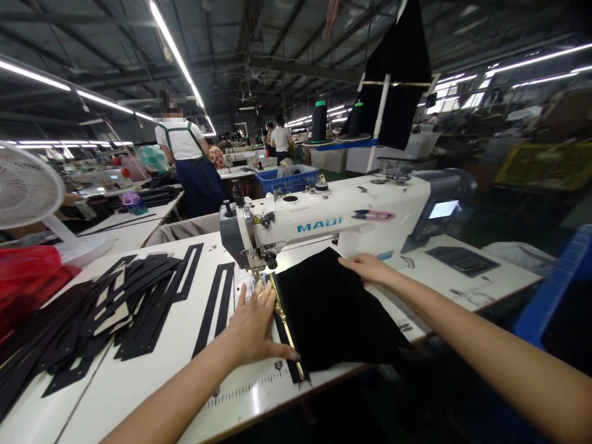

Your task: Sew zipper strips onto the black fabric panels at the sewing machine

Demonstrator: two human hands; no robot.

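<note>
A black fabric panel (337,314) lies on the sewing table, with a gold zipper (285,327) running along its left edge. The zipper's far end reaches the needle area of the white sewing machine (324,222). My left hand (254,327) lies spread over the zipper edge, fingers stretched toward the presser foot and thumb across the zipper teeth. At the panel's far right corner, my right hand (365,268) pinches the cloth between thumb and fingers; some of those fingers are hidden. Left of the machine head lies a black slotted strip (217,305).
A heap of black slotted pieces (139,296) covers the table's left side, beside a red plastic bag (32,277) and a white fan (28,191). Pink-handled thread snips (374,214) rest on the machine arm. Behind stand a blue basket (289,180) and a co-worker (189,148).
</note>
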